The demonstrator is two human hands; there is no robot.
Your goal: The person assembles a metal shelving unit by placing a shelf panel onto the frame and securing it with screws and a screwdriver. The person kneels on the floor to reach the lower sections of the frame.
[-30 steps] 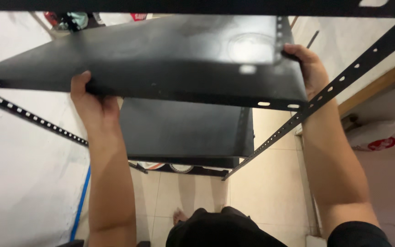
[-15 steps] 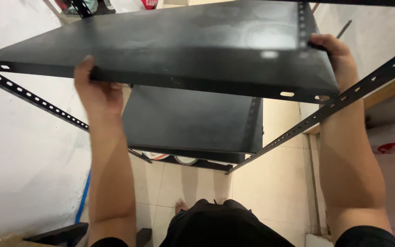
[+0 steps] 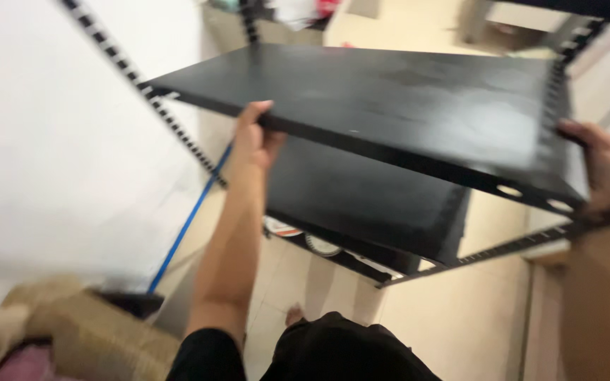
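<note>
Nearest, low in the frame: dark clothing of the person, a bare foot (image 3: 294,313) on pale floor tile (image 3: 460,317), and a blurred tan bundle (image 3: 86,331) at lower left.

Since the earlier frames the view has swung: the black metal shelf panel (image 3: 404,106) that ran almost level across the top now slants down to the right, and more of the white wall (image 3: 51,141) and floor has come into sight. Both hands remain on the same edges as before. Strong motion blur throughout.

Left hand (image 3: 255,141): closed on the panel's near edge, thumb lying on top, fingers curled underneath and out of sight. Right hand (image 3: 601,166): clamped on the panel's right end near its corner, fingers over the top, the rest hidden by the rim.

Panel sits raised between both hands, above a second black shelf (image 3: 368,197) fixed lower in the frame. A perforated black upright (image 3: 142,88) runs along the wall side, another perforated rail (image 3: 503,247) crosses under the right wrist. A blue strip (image 3: 188,222) slants down the wall beside the left forearm.

Farthest: blurred clutter (image 3: 298,14) beyond the panel's top edge, not identifiable.
</note>
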